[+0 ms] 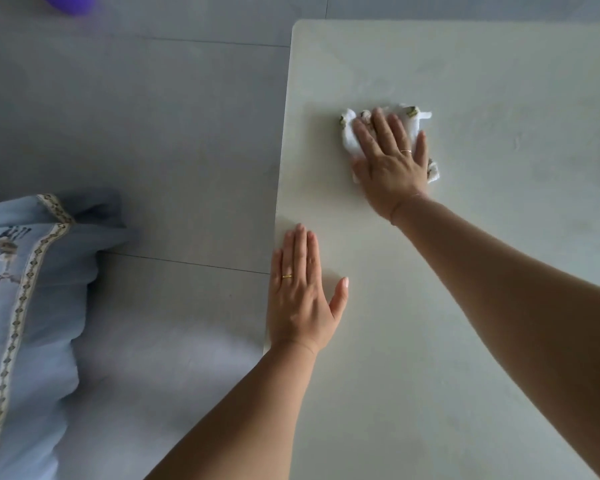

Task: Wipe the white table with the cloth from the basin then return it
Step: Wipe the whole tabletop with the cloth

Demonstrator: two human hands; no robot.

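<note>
Two grips lie flat on the tabletop (pixel 482 81): the right grip (pixel 390 157), fingers straight, presses the bunched cloth (pixel 348 135) directly beneath it near the left edge, while the left grip (pixel 300 292), holding nothing, braces at that edge, nearer side.

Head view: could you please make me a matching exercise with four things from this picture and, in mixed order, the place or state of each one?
1 left hand
2 right hand
3 cloth
4 blue cushion

a bunched under a palm
b left of the white table, off it
c flat at the table's left edge, holding nothing
d pressing flat on the cloth

Pairs: 1-c, 2-d, 3-a, 4-b
</note>
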